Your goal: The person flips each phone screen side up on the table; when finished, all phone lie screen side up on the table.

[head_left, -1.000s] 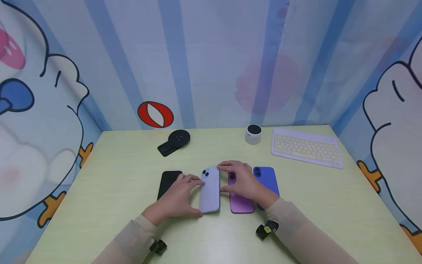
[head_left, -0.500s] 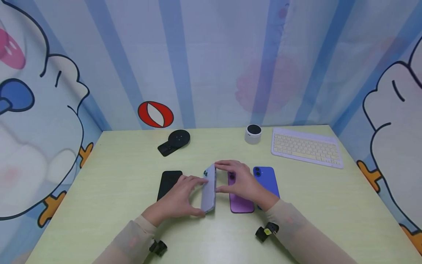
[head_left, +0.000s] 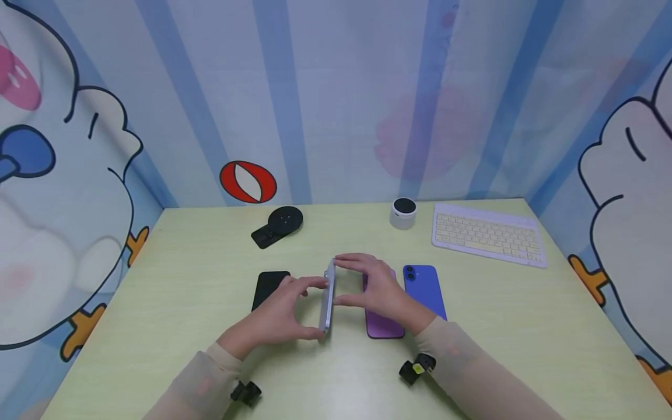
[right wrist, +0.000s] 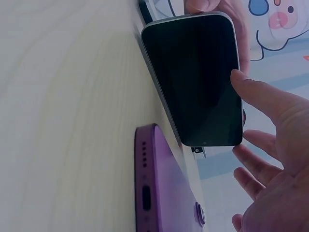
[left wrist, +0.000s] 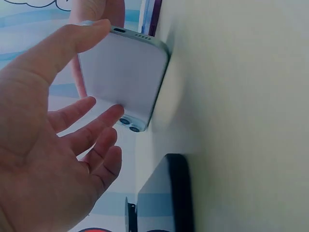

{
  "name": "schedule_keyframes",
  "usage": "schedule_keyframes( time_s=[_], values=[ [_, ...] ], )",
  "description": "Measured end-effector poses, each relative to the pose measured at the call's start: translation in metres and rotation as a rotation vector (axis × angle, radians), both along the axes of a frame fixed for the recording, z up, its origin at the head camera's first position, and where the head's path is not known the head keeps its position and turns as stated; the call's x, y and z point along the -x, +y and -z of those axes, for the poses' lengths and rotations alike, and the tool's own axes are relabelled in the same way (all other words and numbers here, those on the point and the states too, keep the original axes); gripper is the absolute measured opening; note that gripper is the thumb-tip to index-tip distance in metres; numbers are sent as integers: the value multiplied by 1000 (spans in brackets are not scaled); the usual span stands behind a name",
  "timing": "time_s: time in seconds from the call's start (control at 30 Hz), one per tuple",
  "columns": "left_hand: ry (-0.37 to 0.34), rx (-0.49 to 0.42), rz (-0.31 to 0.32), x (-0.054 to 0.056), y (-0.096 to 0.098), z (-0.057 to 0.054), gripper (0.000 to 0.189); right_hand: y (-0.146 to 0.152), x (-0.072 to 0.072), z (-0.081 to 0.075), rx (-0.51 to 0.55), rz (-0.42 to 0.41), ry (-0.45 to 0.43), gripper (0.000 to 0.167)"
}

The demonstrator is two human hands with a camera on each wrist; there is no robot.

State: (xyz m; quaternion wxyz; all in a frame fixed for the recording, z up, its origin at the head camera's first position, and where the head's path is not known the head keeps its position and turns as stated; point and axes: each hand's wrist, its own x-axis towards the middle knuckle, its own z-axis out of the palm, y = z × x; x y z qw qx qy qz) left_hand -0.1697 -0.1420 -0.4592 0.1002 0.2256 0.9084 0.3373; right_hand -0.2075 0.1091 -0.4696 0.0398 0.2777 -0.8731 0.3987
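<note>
A pale lavender smartphone stands on its long edge on the table between both hands. My left hand pinches it, thumb on the bottom edge, a fingertip on the back by the twin cameras. My right hand holds it from the other side, with fingers at the top corner and the thumb at the edge of the dark screen. A black phone lies partly hidden behind my left hand. Under my right hand lies a purple phone, and to its right a blue phone.
Toward the back left is a black device with a round disc and a flat base. A small white cylinder with a black top stands at the back, left of a lavender keyboard. A printed curtain borders the table's rear edge.
The lavender phone has turned from showing its back up to standing on its long edge, its screen now facing right. Both hands have moved with it; the right has shifted slightly left.
</note>
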Motion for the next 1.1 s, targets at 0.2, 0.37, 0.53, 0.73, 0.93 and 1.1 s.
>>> schedule_keyframes(
  time_s=[0.2,0.37,0.53,0.73,0.93,1.1],
  values=[
    [17,-11,26,1,-5,-5,93,-8,1,0,12,5,3,76],
    [28,-37,61,2,-10,-8,93,-12,1,0,1,14,-13,75],
    [37,-29,67,2,-15,-10,91,-16,0,0,10,19,-6,73],
    [36,-15,72,3,-19,-12,89,-22,0,2,26,41,-2,72],
    [44,-24,69,2,-24,-12,88,-26,1,4,58,45,4,69],
    [64,-20,65,1,-28,-13,87,-27,2,5,17,53,-19,70]
  ],
)
